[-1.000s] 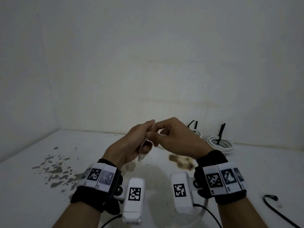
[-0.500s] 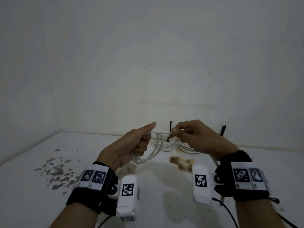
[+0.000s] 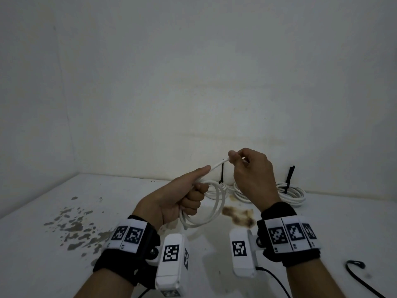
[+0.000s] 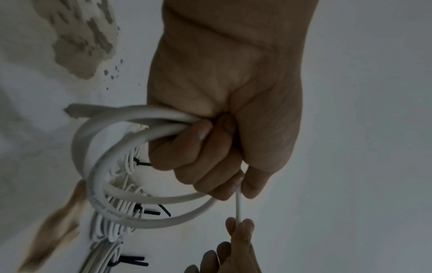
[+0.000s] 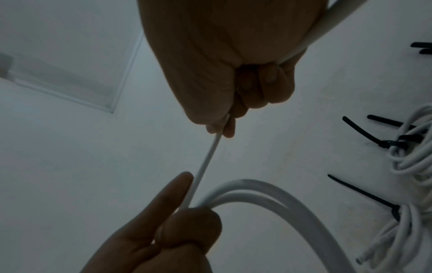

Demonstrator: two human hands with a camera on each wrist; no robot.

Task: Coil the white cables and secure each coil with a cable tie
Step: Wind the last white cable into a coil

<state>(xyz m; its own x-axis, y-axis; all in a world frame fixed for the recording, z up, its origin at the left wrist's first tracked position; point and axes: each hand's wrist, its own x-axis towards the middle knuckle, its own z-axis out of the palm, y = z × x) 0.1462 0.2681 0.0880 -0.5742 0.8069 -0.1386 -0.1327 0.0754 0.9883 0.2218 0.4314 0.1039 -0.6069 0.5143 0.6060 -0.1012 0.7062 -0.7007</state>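
Observation:
My left hand (image 3: 197,183) grips a small coil of white cable (image 3: 218,209) above the white table (image 3: 129,211), thumb stretched along the top. From that thumb a thin straight stretch of the cable (image 3: 218,165) rises to my right hand (image 3: 235,159), which pinches it between thumb and forefinger. In the left wrist view the coil (image 4: 93,147) shows two or three loops under the curled fingers (image 4: 198,166). The right wrist view shows the stretch (image 5: 208,162) running taut between both hands, and thicker cable (image 5: 339,18) leaves the right palm.
Tied white coils (image 3: 292,193) with upright black cable ties (image 3: 221,175) lie against the back wall. A loose black cable tie (image 3: 354,264) lies at the right. The table has a brown stain (image 3: 238,214) and grey flaked patches (image 3: 75,226).
The hands, joined a second ago, have drawn apart. The right hand has risen, pulling a straight stretch of cable up from the coil in the left hand.

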